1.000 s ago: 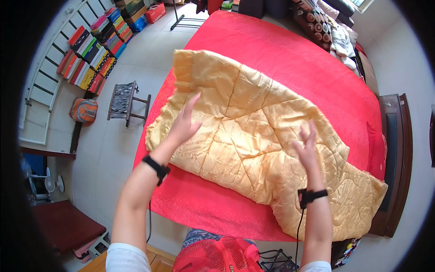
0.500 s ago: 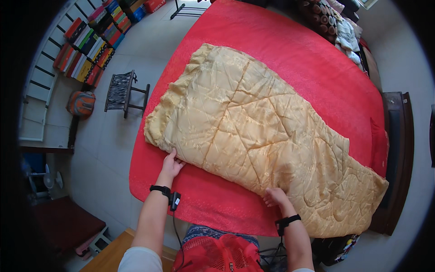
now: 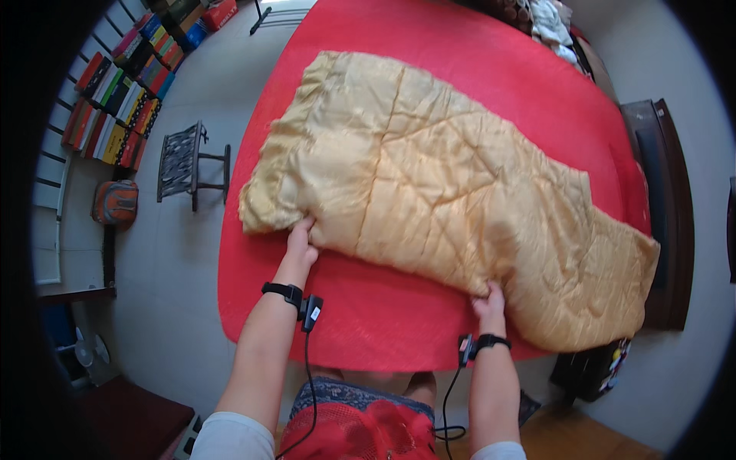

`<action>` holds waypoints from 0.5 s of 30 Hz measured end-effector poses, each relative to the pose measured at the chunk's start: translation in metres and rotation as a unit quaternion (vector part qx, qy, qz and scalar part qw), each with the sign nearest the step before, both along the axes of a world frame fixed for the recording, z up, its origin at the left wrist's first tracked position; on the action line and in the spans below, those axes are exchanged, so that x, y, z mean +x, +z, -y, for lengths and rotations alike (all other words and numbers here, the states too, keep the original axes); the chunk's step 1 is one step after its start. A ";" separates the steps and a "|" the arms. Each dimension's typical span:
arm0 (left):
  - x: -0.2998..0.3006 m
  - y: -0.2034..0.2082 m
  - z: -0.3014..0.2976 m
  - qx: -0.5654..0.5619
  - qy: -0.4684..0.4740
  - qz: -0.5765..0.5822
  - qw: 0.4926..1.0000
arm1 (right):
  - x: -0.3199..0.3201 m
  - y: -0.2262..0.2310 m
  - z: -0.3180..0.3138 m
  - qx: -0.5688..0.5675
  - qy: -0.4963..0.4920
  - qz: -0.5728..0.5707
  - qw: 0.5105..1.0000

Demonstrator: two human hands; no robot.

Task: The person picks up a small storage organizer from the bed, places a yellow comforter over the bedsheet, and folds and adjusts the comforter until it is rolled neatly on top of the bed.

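A folded golden quilt (image 3: pixel 437 184) lies across a bed covered with a red sheet (image 3: pixel 368 314). Its ruffled end points left, and its right end reaches the bed's right side. My left hand (image 3: pixel 302 244) grips the quilt's near edge close to the ruffles, the thumb on top and the other fingers partly hidden. Farther right along that same edge, my right hand (image 3: pixel 491 300) pinches the fabric, with some fingertips tucked out of sight. Both wrists wear black straps with small cabled devices.
Left of the bed stands a small folding stool (image 3: pixel 184 162). Behind it are stacked colourful boxes (image 3: pixel 115 100) and an orange-grey backpack (image 3: pixel 116 202). A dark wooden headboard (image 3: pixel 665 222) rises at the right, with piled clothes (image 3: pixel 550 27) at the far right corner.
Both hands have moved away from me, the right also slightly rightward, and both now hold the near edge. The quilt's near edge has shifted farther over the bed.
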State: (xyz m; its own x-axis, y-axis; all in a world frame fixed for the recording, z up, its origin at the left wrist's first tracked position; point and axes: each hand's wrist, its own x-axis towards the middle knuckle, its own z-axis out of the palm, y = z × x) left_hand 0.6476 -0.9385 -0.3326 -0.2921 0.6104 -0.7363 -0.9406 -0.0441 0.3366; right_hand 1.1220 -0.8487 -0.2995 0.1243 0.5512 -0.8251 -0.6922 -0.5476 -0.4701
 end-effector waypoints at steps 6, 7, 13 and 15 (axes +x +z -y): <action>-0.053 0.126 0.068 0.065 0.032 -0.143 0.987 | -0.060 0.031 0.030 -0.017 0.106 0.100 0.989; -0.057 0.144 0.098 0.064 0.040 -0.176 0.981 | -0.060 0.030 0.058 -0.062 0.102 0.100 0.988; -0.052 0.173 0.267 -0.122 0.028 -0.210 0.970 | -0.039 0.016 0.187 -0.199 0.217 0.136 0.946; -0.043 0.136 0.294 -0.205 0.030 -0.145 0.967 | -0.045 0.024 0.183 -0.211 0.236 0.146 0.937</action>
State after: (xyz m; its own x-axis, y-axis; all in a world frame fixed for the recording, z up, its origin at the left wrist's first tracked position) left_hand 0.6048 -1.2326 -0.1965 -0.5490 0.2603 -0.7943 -0.8035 0.0973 0.5873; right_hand 1.0766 -1.0316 -0.2753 0.2034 0.2347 -0.9506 -0.2015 -0.9400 -0.2752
